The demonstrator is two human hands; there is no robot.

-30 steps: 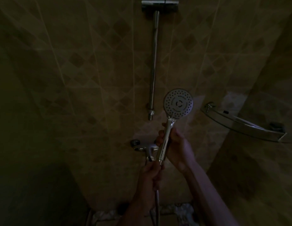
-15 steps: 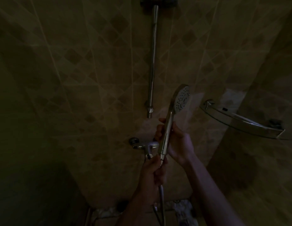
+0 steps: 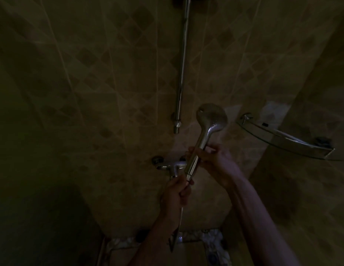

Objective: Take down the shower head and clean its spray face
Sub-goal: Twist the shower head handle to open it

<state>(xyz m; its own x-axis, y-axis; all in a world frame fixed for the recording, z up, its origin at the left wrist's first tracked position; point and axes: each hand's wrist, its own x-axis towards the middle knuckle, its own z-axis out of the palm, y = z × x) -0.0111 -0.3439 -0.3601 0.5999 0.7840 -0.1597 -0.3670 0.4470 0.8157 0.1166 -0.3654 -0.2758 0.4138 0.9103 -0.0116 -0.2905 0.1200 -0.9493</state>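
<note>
Setting: dim shower corner, diamond-patterned tiled wall behind everything.
Left hand: nearest; grip closed around the bottom end of the handle where the hose joins, likely to steady that joint and keep the hose from dragging.
Right hand: grip curled round the upper handle, apparently steering which way the head faces.
Shower head: off its mount, held upright between both hands in front of the wall; chrome, round, smooth back toward the camera, spray face turned away and unseen.
Mixer tap: just behind the handle.
Riser rail: vertical, beyond.
Glass shelf: far right, in the corner.
</note>
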